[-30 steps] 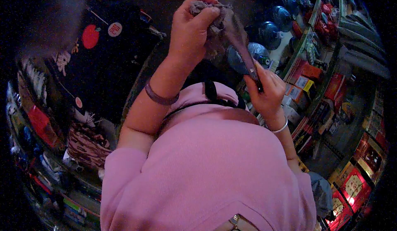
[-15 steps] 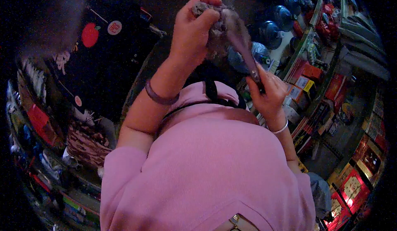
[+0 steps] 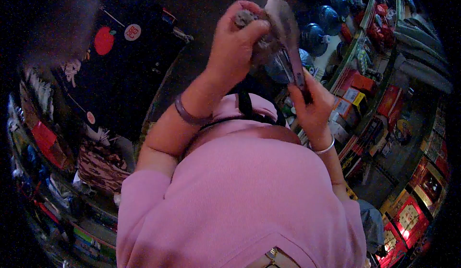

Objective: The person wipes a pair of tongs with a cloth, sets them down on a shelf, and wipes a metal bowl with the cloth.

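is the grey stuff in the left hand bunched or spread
Bunched: the left hand grips the grey stuff as a crumpled wad.

Dim light, crowded shelves (image 3: 355, 42) on the right

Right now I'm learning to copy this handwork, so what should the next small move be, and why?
Probably press the crumpled grey wad lightly against the broad end of the long-handled tool: the left hand grips the wad right beside that end, while the right hand holds the tool.
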A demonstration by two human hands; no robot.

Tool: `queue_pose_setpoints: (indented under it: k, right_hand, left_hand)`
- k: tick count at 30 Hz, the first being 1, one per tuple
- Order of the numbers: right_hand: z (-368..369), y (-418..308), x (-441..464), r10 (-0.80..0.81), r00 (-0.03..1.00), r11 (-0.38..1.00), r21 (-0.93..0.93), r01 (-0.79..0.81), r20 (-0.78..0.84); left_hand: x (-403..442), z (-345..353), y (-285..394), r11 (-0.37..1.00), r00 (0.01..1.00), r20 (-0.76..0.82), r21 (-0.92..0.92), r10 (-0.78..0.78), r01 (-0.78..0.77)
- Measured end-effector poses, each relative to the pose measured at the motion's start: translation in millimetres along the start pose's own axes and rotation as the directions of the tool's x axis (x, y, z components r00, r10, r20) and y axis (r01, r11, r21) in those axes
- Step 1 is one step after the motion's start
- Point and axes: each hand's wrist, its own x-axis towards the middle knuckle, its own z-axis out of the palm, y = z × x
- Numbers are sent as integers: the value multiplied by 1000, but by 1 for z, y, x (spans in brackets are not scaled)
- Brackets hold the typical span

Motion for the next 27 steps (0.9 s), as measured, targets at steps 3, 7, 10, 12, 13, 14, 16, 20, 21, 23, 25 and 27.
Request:
queue_pose_setpoints:
  k: [3, 7, 10, 12, 13, 14, 16, 20, 21, 23, 25, 27]
  right_hand:
    - [-1, 0, 2, 71, 997, 996, 45, -71, 3]
    - [-1, 1, 3, 82, 997, 995, 63, -83, 16]
    - [-2, 1, 2, 102, 994, 991, 81, -104, 29]
    - [-2, 2, 1, 108, 994, 991, 73, -110, 31]
    - [-1, 2, 0, 105, 994, 992, 64, -106, 27]
    - [-1, 1, 0, 101, 995, 993, 55, -102, 25]
    - [1, -1, 1, 44, 999, 999, 7, -44, 25]
    - [5, 1, 3, -124, 991, 989, -87, 120, -43]
    - [5, 1, 4, -140, 989, 986, -94, 135, -47]
    - [6, 1, 3, -172, 984, 980, -108, 166, -55]
    - [7, 3, 2, -160, 986, 983, -98, 155, -49]
    - [9, 6, 0, -167, 984, 982, -99, 161, -59]
  left_hand:
    - [-7, 1, -9, 996, 998, -18, 61, -64, 65]
    - [-3, -5, 0, 993, 994, -11, -44, 110, -110]
    - [1, -6, 13, 960, 1000, 19, -279, 3, 2]
    - [-5, 3, 15, 977, 996, -17, -193, 91, -92]
    - [-5, 3, 14, 989, 992, -28, -83, 121, -123]
    - [-4, 3, 11, 988, 988, -36, 28, 152, -151]
    - [-2, 1, 10, 973, 981, -48, 144, 187, -179]
    - [4, 2, 8, 987, 984, -92, 50, 155, -151]
    - [5, 3, 8, 991, 985, -106, -2, 135, -136]
    - [4, 6, 11, 993, 992, -112, -98, 58, -69]
    - [4, 8, 11, 987, 992, -126, -161, -15, -5]
    - [7, 6, 5, 980, 985, -151, -192, -81, 51]
